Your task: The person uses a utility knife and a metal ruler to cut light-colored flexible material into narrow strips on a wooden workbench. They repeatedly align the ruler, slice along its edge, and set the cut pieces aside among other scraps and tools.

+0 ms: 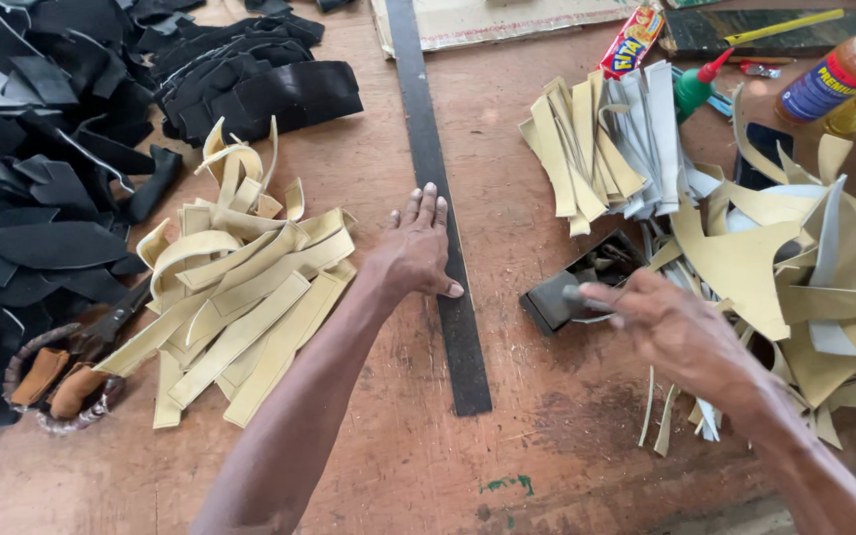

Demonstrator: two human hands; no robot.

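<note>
Black and long, a flat metal ruler [438, 198] lies on the brown wooden desk [398, 466], running from the far edge toward the near side. The left hand [416, 248] rests flat on it with fingers spread and straight, palm down, thumb on the ruler's right edge, gripping nothing. To the right, the right hand [671, 332] is blurred; its fingers seem curled around a thin tool with a dark tip [577, 294], though I cannot tell how firmly it grips. That tip sits just over a small dark open box [572, 282] lying right of the ruler.

Left of the ruler lies a heap of tan strips [240, 307], some flat, some curled. Near their left end are scissors [71, 367] with wrapped handles. Farther left and far, black cut pieces [52, 149] are piled up. On the right, another stack of tan and grey strips [606, 149] sits far of the box, with larger tan offcuts [795, 277] spread to its right. At the far right stand a green-bodied glue bottle [695, 89] with a red tip and an amber bottle [839, 74].
</note>
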